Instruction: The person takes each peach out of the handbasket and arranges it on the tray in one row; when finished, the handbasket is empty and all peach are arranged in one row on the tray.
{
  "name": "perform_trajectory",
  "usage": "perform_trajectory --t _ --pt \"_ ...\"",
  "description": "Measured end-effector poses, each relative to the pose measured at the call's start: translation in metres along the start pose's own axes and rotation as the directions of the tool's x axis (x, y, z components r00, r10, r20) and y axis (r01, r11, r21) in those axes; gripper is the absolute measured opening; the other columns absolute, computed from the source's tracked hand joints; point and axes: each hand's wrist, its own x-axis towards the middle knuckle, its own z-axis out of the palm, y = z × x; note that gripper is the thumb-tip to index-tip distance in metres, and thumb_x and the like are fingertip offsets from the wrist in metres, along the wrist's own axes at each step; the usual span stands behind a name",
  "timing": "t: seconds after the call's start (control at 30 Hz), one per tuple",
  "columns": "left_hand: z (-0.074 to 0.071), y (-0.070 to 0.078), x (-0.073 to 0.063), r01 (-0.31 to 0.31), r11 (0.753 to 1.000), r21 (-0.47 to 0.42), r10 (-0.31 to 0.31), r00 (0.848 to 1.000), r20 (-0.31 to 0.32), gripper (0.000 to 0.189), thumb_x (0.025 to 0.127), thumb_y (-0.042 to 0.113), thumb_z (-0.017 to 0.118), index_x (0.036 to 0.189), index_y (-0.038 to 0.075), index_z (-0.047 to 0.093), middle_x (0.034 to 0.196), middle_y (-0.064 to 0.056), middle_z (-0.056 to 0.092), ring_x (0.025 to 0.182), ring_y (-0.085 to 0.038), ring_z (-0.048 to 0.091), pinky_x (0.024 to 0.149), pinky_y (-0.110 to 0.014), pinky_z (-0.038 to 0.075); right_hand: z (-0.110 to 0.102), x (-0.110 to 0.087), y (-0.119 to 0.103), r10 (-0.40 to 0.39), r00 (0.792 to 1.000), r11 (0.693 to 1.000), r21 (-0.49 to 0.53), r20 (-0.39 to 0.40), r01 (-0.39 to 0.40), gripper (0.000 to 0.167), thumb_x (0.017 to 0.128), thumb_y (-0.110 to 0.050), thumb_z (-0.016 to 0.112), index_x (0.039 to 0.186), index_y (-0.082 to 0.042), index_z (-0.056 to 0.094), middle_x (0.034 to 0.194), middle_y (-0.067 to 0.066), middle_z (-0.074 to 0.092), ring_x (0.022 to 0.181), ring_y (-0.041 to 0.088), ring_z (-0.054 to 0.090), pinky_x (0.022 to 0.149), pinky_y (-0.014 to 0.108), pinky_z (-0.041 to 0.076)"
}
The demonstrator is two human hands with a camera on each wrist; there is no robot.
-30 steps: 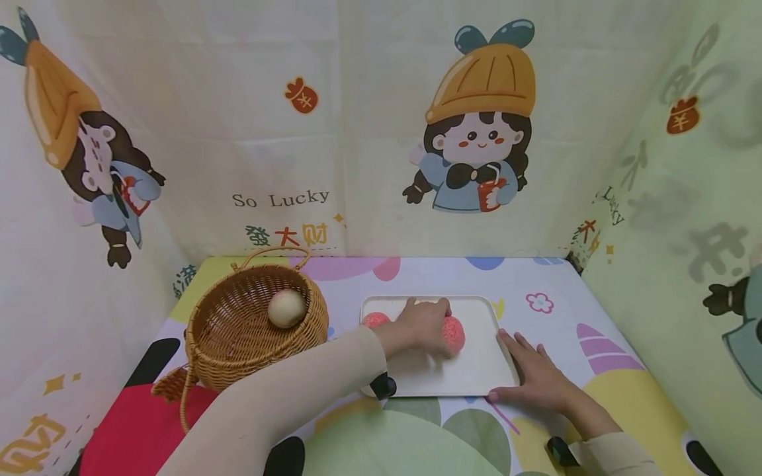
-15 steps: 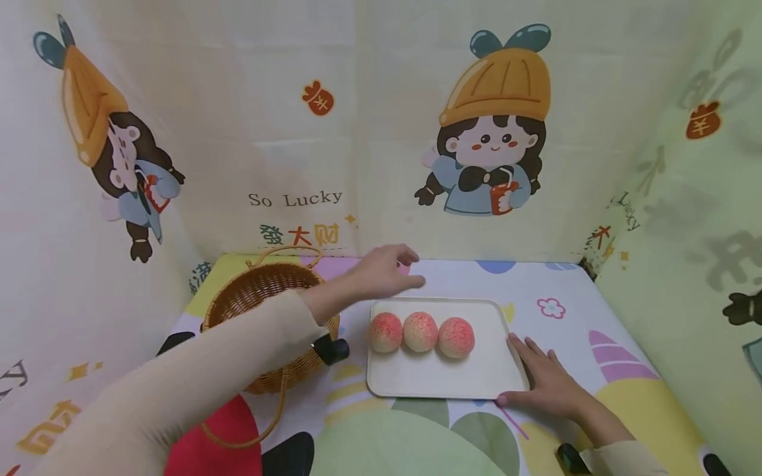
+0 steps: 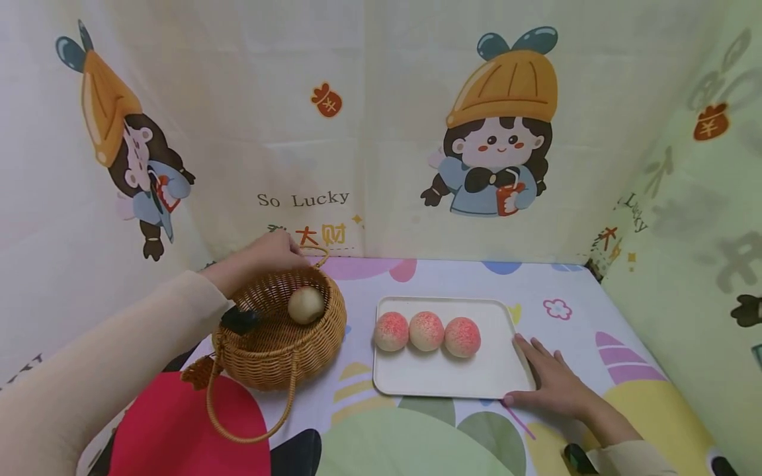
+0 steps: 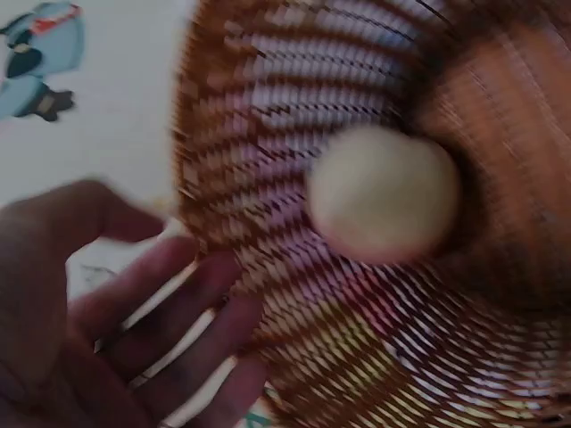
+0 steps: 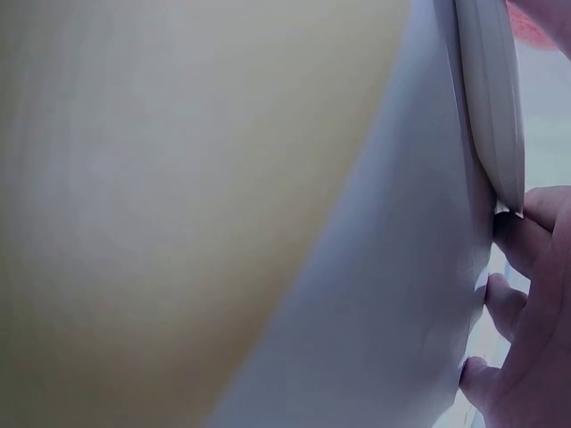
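My left hand [image 3: 264,256] is over the far left rim of a brown wicker basket [image 3: 262,369]. In the left wrist view its fingers are apart and loosely bent beside the rim, with nothing in them; whether they touch it I cannot tell. One pale round peach [image 3: 306,305] lies inside the basket. Three pink-speckled peaches, at left [image 3: 391,331], middle [image 3: 426,331] and right [image 3: 462,337], sit in a row on a white rectangular tray [image 3: 440,378]. Against the tray's right edge rests my right hand [image 3: 550,380], fingers extended and thumb at the near corner.
A looped wicker handle [image 3: 253,437] hangs from the basket's front onto the patterned tablecloth [image 3: 369,449]; another handle [image 3: 321,254] stands at its back. A woven flap [image 3: 198,372] sticks out at left. Printed cloth walls [image 3: 393,132] enclose the table's back and sides.
My left hand has let go of the rightmost peach on the tray and moved left, over the table, to the basket's far rim. The right hand stays at the tray's edge.
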Motion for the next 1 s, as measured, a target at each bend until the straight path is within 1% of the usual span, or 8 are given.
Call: perform_trajectory --t 0.13,0.2,0.27,0.53,0.63,0.8,0.9,1.0 --pt "0.006 -0.014 0.003 -0.063 0.992 0.109 0.047 0.988 0.148 0.015 0.09 0.013 0.069 0.081 0.003 0.077 0.074 0.001 0.066 0.065 -0.014 0.054 0.062 -0.031 0.047 0.0 0.0 0.001 -0.002 1.0 1.0 0.002 0.0 0.002 0.118 0.072 -0.059 0.083 0.158 -0.001 0.027 0.159 0.027 0.03 0.145 0.054 0.015 0.109 0.074 0.007" --pt "0.011 -0.017 0.005 -0.099 0.983 0.155 0.071 0.982 0.176 0.016 0.088 0.013 0.072 0.096 0.001 0.079 0.091 -0.005 0.074 0.081 -0.019 0.064 0.072 -0.037 0.054 0.001 0.0 0.001 -0.001 1.0 1.0 0.005 0.001 0.001 0.117 0.072 -0.059 0.083 0.158 -0.001 0.028 0.159 0.026 0.03 0.145 0.054 0.015 0.109 0.074 0.007" --pt "0.015 -0.019 0.007 -0.122 0.972 0.199 0.084 0.978 0.188 0.019 0.087 0.014 0.076 0.099 -0.001 0.079 0.096 -0.009 0.075 0.09 -0.023 0.068 0.078 -0.041 0.056 0.0 0.0 0.001 0.004 1.0 1.0 0.008 0.004 -0.004 0.118 0.072 -0.059 0.083 0.158 -0.001 0.027 0.159 0.027 0.03 0.145 0.054 0.015 0.109 0.074 0.007" --pt "0.034 -0.021 0.008 -0.166 0.933 0.319 0.083 0.962 0.26 0.027 0.089 0.017 0.075 0.107 -0.003 0.071 0.089 -0.006 0.066 0.08 -0.019 0.056 0.072 -0.037 0.048 -0.001 0.0 -0.001 -0.001 1.0 1.0 -0.005 0.0 0.001 0.118 0.071 -0.06 0.083 0.158 -0.002 0.027 0.159 0.026 0.03 0.146 0.053 0.015 0.11 0.074 0.007" --pt "0.039 -0.02 0.008 -0.178 0.919 0.352 0.078 0.957 0.28 0.034 0.09 0.017 0.075 0.116 -0.003 0.066 0.093 -0.009 0.063 0.084 -0.022 0.055 0.075 -0.039 0.045 -0.001 0.001 -0.001 -0.003 1.0 1.0 -0.009 -0.005 0.003 0.118 0.071 -0.06 0.083 0.158 -0.002 0.028 0.159 0.025 0.03 0.146 0.053 0.015 0.11 0.074 0.007" --pt "0.047 -0.023 0.009 -0.182 0.89 0.417 0.065 0.958 0.278 0.054 0.087 0.02 0.081 0.131 -0.003 0.061 0.117 -0.017 0.067 0.109 -0.031 0.061 0.089 -0.044 0.05 0.0 0.002 0.0 0.0 1.0 1.0 -0.003 -0.004 0.0 0.119 0.071 -0.06 0.083 0.158 -0.002 0.027 0.159 0.026 0.03 0.146 0.053 0.015 0.11 0.074 0.006" --pt "0.051 -0.024 0.009 -0.174 0.878 0.445 0.043 0.956 0.289 0.053 0.086 0.023 0.082 0.128 -0.003 0.063 0.114 -0.016 0.067 0.109 -0.032 0.062 0.088 -0.044 0.051 0.0 0.001 -0.002 0.002 1.0 1.0 -0.001 -0.004 -0.002 0.119 0.071 -0.06 0.083 0.158 -0.001 0.027 0.158 0.027 0.031 0.145 0.054 0.015 0.11 0.074 0.007" --pt "0.053 -0.025 0.009 -0.14 0.889 0.436 0.004 0.954 0.299 0.052 0.086 0.024 0.083 0.125 -0.003 0.063 0.11 -0.014 0.066 0.106 -0.031 0.062 0.088 -0.045 0.051 -0.001 0.001 -0.004 0.007 1.0 1.0 -0.002 -0.004 -0.007 0.119 0.07 -0.06 0.083 0.158 0.0 0.028 0.158 0.028 0.031 0.145 0.054 0.015 0.11 0.074 0.007"
